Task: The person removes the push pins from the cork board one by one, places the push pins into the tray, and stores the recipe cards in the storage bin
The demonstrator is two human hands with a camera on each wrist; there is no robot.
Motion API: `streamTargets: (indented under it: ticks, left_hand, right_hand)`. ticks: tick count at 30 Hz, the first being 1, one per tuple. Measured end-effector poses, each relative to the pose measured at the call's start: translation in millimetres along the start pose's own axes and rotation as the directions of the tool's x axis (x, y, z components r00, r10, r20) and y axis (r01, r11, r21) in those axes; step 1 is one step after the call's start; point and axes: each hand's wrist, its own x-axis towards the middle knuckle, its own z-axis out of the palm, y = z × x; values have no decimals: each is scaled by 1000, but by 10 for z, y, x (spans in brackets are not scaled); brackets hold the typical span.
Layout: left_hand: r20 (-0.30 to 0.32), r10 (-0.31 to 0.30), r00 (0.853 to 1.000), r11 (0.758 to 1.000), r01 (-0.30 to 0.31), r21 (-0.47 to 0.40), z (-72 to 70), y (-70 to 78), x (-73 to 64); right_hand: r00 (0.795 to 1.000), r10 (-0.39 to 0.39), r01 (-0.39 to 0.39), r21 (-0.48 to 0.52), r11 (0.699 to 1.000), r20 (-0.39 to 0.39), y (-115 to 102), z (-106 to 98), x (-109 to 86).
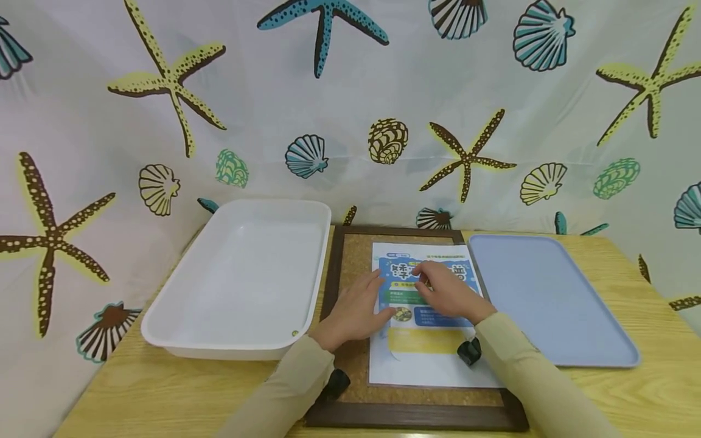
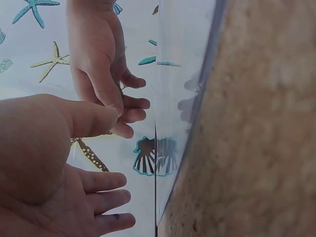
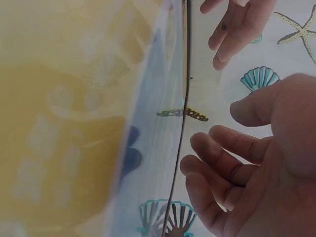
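Observation:
A printed poster (image 1: 432,371) with blue, green and yellow blocks lies on a brown-framed cork board (image 1: 356,365). My left hand (image 1: 356,307) is over the poster's left edge, fingers extended toward the far side and thumb spread over the print. In the left wrist view its fingers (image 2: 106,202) look nearly straight, with nothing between them. Over the poster's upper middle is my right hand (image 1: 446,291), fingers loosely bent. The right wrist view shows these fingers (image 3: 222,163) apart from the thumb, with nothing visible in their grasp. Shiny reflections cross the poster's surface (image 3: 64,148).
To the left stands a deep white tray (image 1: 235,286) with a small yellow-green spot near its front right corner. A shallow pale blue tray (image 1: 553,304) lies on the right. Behind the wooden table (image 1: 181,389) hangs a cloth (image 1: 350,97) printed with starfish and shells.

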Motion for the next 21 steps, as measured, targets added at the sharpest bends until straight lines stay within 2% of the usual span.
streamTargets:
  ticks: [9, 16, 21]
  left_hand:
    - [67, -26, 997, 1000, 27, -16, 22, -39, 113]
    - [127, -23, 992, 1000, 23, 5, 67, -42, 168]
    - [174, -44, 984, 999, 40, 27, 54, -42, 204]
  right_hand:
    - [996, 46, -48, 17, 999, 82, 46, 46, 132]
    - [997, 8, -6, -23, 1000, 80, 76, 59, 224]
    - [993, 3, 2, -47, 999, 116, 50, 83, 355]
